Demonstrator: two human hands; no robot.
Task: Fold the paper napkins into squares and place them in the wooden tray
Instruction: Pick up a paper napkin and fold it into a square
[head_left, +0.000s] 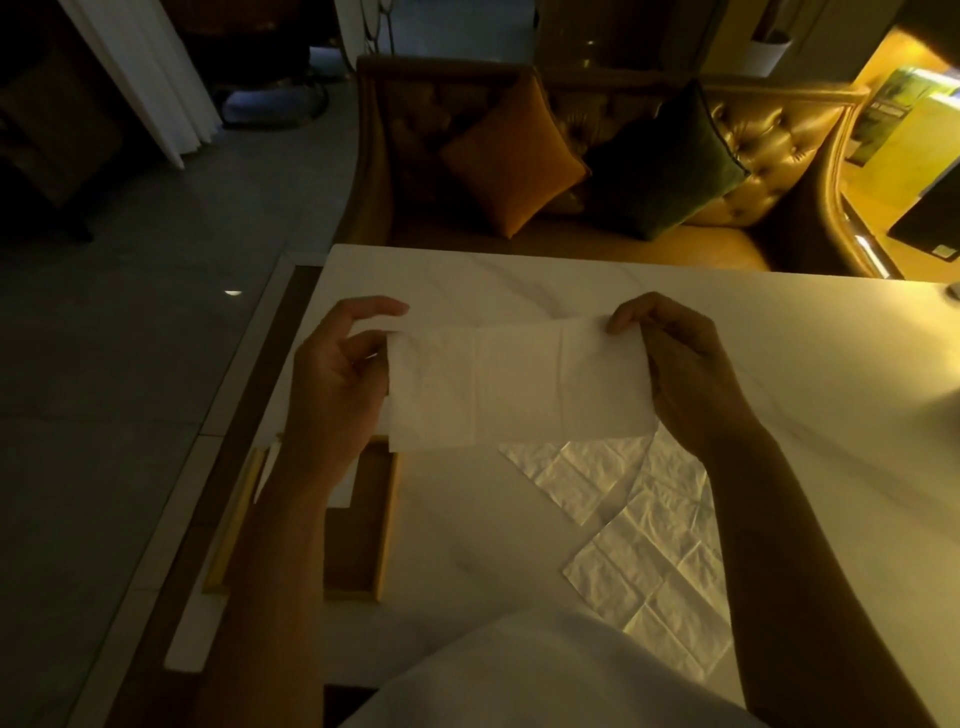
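I hold a white paper napkin (511, 387) above the table, folded into a long rectangle with creases across it. My left hand (335, 384) pinches its left end and my right hand (675, 364) pinches its upper right corner. Under my left forearm, at the table's left side, lies the wooden tray (387, 519); a white folded piece shows inside it, mostly hidden by my arm. Unfolded creased napkins (649, 545) lie flat on the table below my right hand.
The white marble table (779, 338) stretches to the right and back. Behind it stands a tufted golden sofa (769, 135) with an orange cushion (514, 156) and a dark green cushion (670, 166). Grey floor lies to the left.
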